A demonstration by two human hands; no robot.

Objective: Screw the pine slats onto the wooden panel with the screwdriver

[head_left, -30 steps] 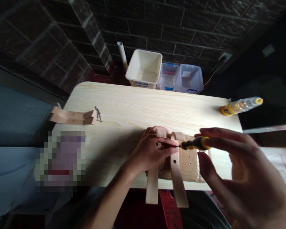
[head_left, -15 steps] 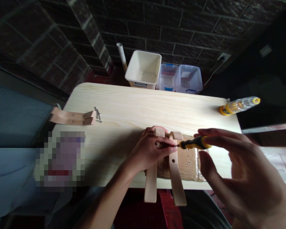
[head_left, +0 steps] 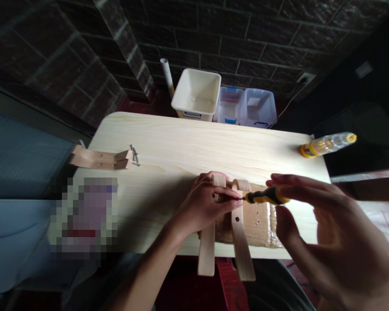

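Note:
My left hand (head_left: 205,198) lies over two pale curved wooden strips, its thumb and fingertips pinched together at the screwdriver's tip. What they pinch there is too small to make out. The right strip (head_left: 241,246) has a hooked far end and a dark hole; the left strip (head_left: 206,255) is partly covered by my hand. My right hand (head_left: 330,229) has its fingers at the end of a yellow-and-black screwdriver (head_left: 266,196), the thumb just below the handle. The screwdriver lies nearly level, pointing left. Beneath the strips is a tape-wrapped cardboard piece (head_left: 261,220) with small holes.
The strips overhang the near edge of the wooden table (head_left: 168,142). Two joined wooden pieces (head_left: 100,160) and several screws (head_left: 134,155) lie at the left. A clear yellow-capped bottle-like case (head_left: 329,144) stands at the right. Beyond the table are a cream bin (head_left: 196,93) and clear boxes (head_left: 259,108).
The whole view has shifted slightly. My right thumb and fingers have moved a little at the screwdriver's handle; my left hand stays at its tip.

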